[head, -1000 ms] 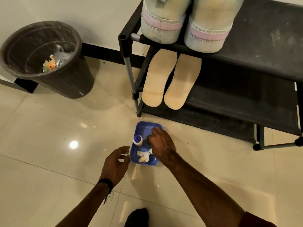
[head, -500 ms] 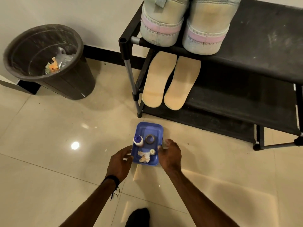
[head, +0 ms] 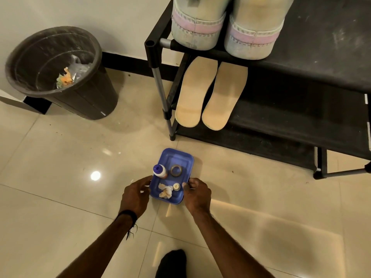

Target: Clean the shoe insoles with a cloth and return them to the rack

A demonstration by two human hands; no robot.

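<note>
Head camera looks down on both hands at a small blue tray [head: 181, 155] on the tiled floor. The left hand [head: 134, 197] curls against the tray's left edge and the right hand [head: 197, 195] pinches its right edge, so both appear closed on the tray, which seems not yet lifted.

Both tan insoles [head: 195, 93] lie side by side on the middle shelf of the black shoe rack [head: 321, 63], heels toward the camera, under a pair of pale shoes [head: 197, 23] on the top shelf. Judging by that, the cleaning looks done and tidying the supplies is the step in hand. Next would be a level lift, since the loose items could slide.

Inside the tray stand a white bottle with a blue cap [head: 159, 171], a dark ring-shaped piece [head: 176, 170], a small white cap [head: 176, 186] and a crumpled soiled cloth [head: 165, 192]. Off to the left, a dark waste bin [head: 96, 57] holds crumpled scraps at its bottom.
</note>
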